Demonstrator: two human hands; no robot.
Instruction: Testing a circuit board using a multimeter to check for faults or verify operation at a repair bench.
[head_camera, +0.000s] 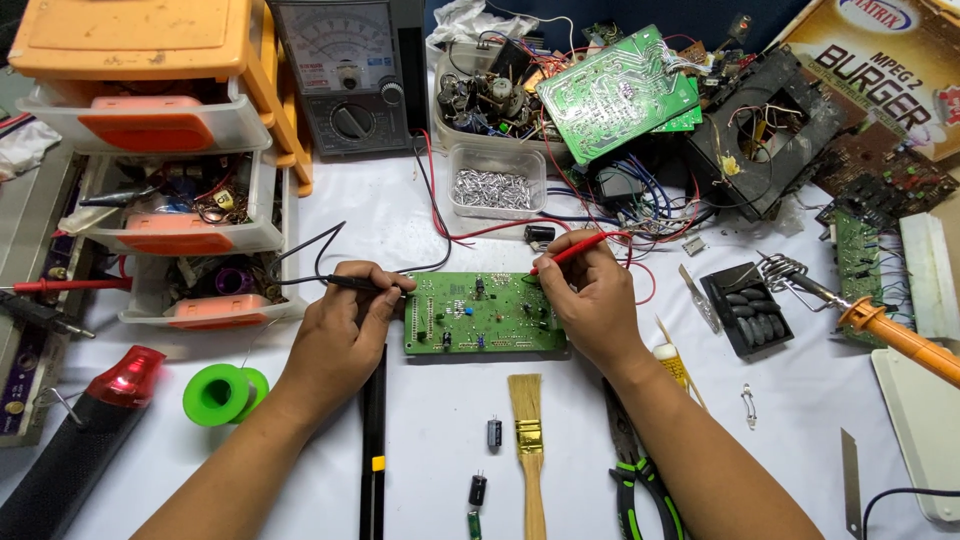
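White cloth or sheet covers the workbench (420, 430), cluttered on every side; no more of the room shows than that.

Your left hand (335, 335) pinches a thin black meter probe (352, 284) between thumb and fingers, tip at the left edge of the green rectangular circuit board (484, 313). Your right hand (590, 300) pinches a red meter probe (568, 251) pen-style, tip on the board's far right part. The board lies flat at bench centre, between both hands.

Counts:
- One grey analogue multimeter (345, 75), far, left of centre, black and red leads running off it.
- One orange-and-clear plastic drawer cabinet (150, 150), far left, three drawers open.
- One clear plastic tub of small silver parts (495, 182), just beyond the board.
- One bigger green circuit board (612, 92) tilted on a pile of wires, far centre.
- One wooden-handled paintbrush (527, 440), near, just below the board.
- Three small cylindrical capacitors (494, 433), left of the brush.
- One spool of green-rimmed solder wire (222, 393), near left.
- One red-and-black heat gun (85, 440), near left corner.
- One pair of green-and-black handled pliers (640, 470), under your right forearm.
- One orange-handled soldering iron (885, 328), right side, tip in a coiled wire stand (782, 270).
- One black rectangular key pad with rubber buttons (745, 310), right of the board.
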